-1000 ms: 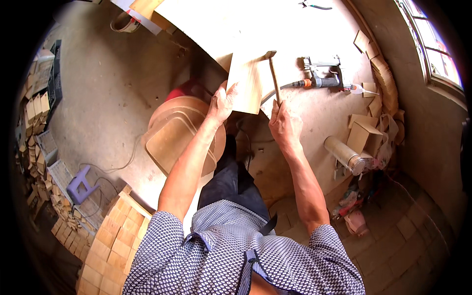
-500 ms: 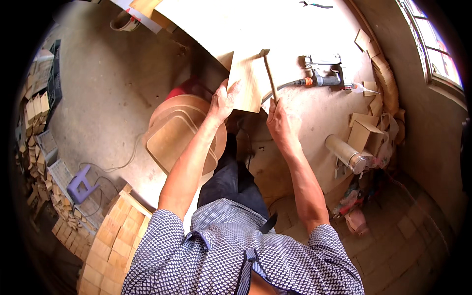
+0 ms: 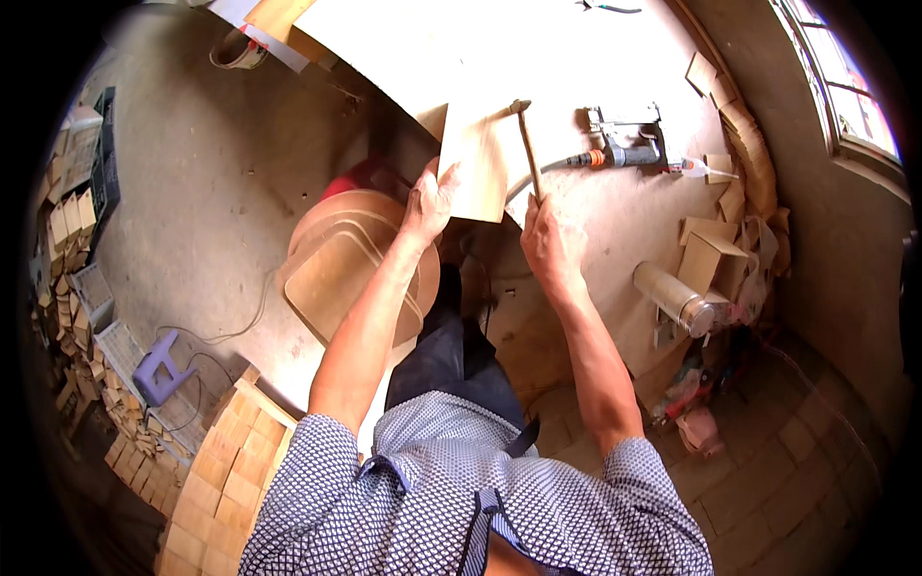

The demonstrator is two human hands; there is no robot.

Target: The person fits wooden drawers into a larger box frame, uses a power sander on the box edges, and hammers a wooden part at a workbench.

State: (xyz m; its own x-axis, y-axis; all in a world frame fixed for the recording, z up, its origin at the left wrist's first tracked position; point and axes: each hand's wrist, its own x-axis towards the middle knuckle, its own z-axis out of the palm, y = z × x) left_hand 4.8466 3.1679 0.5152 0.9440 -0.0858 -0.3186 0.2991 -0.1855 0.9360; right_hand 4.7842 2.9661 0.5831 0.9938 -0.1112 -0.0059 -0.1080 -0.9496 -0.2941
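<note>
My left hand [image 3: 430,204] grips the near left edge of a pale, box-like wooden piece [image 3: 475,163] at the table's front edge. The thumb lies along its side, and the other fingers are partly hidden. My right hand [image 3: 554,238] is closed round the lower handle of a hammer [image 3: 530,154], just right of the wood. The hammer's head points away from me, level with the upper right part of the piece. I cannot tell whether it touches the wood. Glare washes out the wood's far edge.
On the bright worktable [image 3: 615,216] lie a nail gun [image 3: 629,152] with its hose, a glue bottle [image 3: 693,168], pliers [image 3: 612,9], a metal flask [image 3: 672,300] and small wooden boxes [image 3: 709,259]. Left of my legs are stacked rounded boards [image 3: 336,274]; a purple stool [image 3: 161,368] stands farther left.
The wooden piece and my left hand have shifted slightly left, widening the gap to the hammer handle. My right hand keeps its hold with little movement.
</note>
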